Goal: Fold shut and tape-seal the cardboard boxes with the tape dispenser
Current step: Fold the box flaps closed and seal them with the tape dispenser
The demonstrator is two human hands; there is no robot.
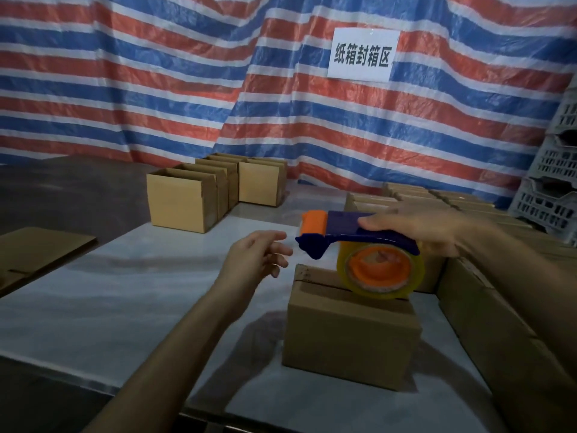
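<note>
A small cardboard box (349, 335) with its top flaps folded shut stands on the pale table in front of me. My right hand (421, 226) grips the blue and orange tape dispenser (352, 245) from above. Its clear tape roll (379, 270) hangs over the box's top seam, close to the far edge. My left hand (256, 253) hovers to the left of the dispenser's orange front end, fingers apart and holding nothing.
Several open-topped boxes (199, 195) stand in rows at the back of the table (125, 292). Closed boxes (487, 295) are packed along the right. A flattened cardboard sheet (37, 251) lies at the left. Grey plastic crates (555, 182) stack at far right before a striped tarp.
</note>
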